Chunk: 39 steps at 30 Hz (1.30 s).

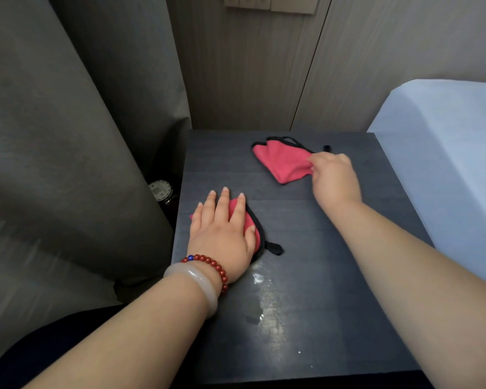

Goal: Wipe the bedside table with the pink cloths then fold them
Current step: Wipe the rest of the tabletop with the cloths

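Two pink cloths with black trim lie on the dark bedside table (334, 276). My left hand (222, 231) rests flat, fingers spread, on the near cloth (250, 220) at the table's left side and covers most of it. The far cloth (281, 161) lies folded toward the back of the table. My right hand (334, 175) pinches its right edge between thumb and fingers. A black loop tag sticks out from each cloth.
A wet, shiny patch (270, 301) marks the table's near middle. Grey curtains (68, 136) hang at the left, a white bed (446, 164) lies close on the right. A wood-panelled wall with switches (270, 2) stands behind. A small round object (160, 189) sits beside the table's left edge.
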Available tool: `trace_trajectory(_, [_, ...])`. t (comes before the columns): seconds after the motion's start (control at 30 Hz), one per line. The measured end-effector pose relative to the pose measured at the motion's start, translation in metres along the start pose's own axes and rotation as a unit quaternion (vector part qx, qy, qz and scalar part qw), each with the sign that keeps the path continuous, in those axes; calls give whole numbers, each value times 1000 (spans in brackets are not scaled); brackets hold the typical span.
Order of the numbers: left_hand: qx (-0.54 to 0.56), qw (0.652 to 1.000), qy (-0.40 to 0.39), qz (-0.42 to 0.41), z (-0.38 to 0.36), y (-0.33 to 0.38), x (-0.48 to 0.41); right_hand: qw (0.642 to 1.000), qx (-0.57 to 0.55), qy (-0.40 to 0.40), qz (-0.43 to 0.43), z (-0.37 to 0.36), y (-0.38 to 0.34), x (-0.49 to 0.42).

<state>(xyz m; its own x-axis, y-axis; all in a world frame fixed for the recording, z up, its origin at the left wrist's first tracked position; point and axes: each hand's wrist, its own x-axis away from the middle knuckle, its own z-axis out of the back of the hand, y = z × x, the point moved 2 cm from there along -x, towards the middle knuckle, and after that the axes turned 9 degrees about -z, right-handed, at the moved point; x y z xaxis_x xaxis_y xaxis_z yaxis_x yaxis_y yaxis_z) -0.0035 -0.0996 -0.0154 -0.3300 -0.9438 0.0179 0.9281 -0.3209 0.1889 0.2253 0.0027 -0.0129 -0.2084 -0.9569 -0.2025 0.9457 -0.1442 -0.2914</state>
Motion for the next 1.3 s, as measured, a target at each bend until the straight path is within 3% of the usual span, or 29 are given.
trace_trajectory(0.1, [-2, 1000, -9, 3, 1, 0, 0, 997, 19, 21, -70, 13, 23, 9])
trace_trajectory(0.17, [-3, 1000, -16, 3, 3, 1, 0, 997, 34, 22, -61, 18, 13, 19])
trace_trajectory(0.3, [-3, 999, -49, 4, 6, 2, -2, 987, 68, -143, 2, 1, -21, 26])
trace_trajectory(0.47, [-121, 992, -25, 22, 16, 12, 3, 967, 107, -209, -94, -2, -8, 13])
trace_trajectory(0.7, [-42, 998, -33, 15, 5, 12, -8, 980, 115, -152, -51, 9, -10, 78])
trace_trajectory(0.87, [1, 989, -139, 53, 10, -14, -76, 977, 116, -167, -70, 3, -10, 77])
trace_trajectory(1.07, [-15, 997, -76, 2, 4, 0, -44, 984, 71, -140, -86, 5, -11, 80])
trace_trajectory(1.3, [5, 987, -143, 70, 19, -39, -152, 983, 86, -143, -80, 3, -9, 78])
